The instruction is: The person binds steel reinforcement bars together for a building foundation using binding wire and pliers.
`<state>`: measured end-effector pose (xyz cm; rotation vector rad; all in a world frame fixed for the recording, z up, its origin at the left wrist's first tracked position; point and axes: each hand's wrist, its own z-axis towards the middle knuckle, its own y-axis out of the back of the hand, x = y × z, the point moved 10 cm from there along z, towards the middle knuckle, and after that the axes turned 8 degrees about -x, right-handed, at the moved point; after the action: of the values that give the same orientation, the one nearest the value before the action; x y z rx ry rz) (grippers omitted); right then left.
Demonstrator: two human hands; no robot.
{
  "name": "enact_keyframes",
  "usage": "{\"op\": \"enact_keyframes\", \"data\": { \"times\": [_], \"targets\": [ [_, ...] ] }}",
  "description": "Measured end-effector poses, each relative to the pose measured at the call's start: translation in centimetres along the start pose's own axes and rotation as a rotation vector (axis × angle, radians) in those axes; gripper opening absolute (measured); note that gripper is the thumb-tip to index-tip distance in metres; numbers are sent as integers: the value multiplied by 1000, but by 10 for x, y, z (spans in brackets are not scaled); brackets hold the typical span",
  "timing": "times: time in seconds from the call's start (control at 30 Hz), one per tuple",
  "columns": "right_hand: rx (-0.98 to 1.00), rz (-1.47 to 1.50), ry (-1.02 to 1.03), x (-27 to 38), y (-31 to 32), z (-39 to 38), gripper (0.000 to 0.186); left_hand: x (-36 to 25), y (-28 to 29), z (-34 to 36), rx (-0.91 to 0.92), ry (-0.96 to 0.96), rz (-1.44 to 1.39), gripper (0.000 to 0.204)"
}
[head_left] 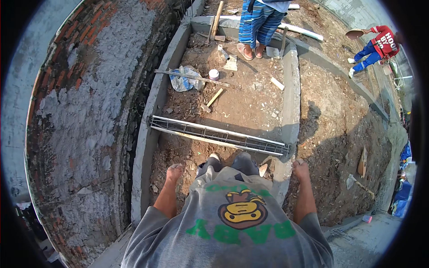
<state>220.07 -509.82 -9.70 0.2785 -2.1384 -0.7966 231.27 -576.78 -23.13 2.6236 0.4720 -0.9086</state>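
My left hand (175,171) hangs beside my left thigh, its fingers curled into a loose fist with nothing seen in it. Out to my right, my right hand (300,169) is close to the right concrete beam (292,96), fingers also curled and holding nothing visible; whether it touches the beam I cannot tell. In front of my legs a steel rebar cage (223,136) lies between two long pale boards, spanning from the left concrete beam (145,138) to the right one. Beyond it a hammer (215,97) with a yellow handle lies on the soil.
A white bucket (213,75), a plastic sack (187,81) and a long stick (192,77) lie ahead. One person in striped blue shorts (261,24) stands at the far end; another in a red top (385,42) is far right. A rough brick wall (98,111) rises left. A long-handled tool (363,187) lies right.
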Motion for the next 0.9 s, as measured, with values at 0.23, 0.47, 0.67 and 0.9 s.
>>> {"op": "enact_keyframes", "data": {
  "times": [0.23, 0.47, 0.67, 0.9],
  "targets": [
    [-16, -191, 39, -31, -38, -38, 33, 3, 18, -10, -2, 57, 67, 21],
    [-81, 28, -407, -221, -48, -169, 27, -42, -3, 5, 198, -2, 331, 32],
    [-99, 595, -831, -356, -79, -297, 12, -93, -79, 0, 229, -74, 649, 32],
    [-363, 735, -1024, -359, -118, -406, 17, -103, -188, -64, 475, -247, 756, 34]
  ]
}}
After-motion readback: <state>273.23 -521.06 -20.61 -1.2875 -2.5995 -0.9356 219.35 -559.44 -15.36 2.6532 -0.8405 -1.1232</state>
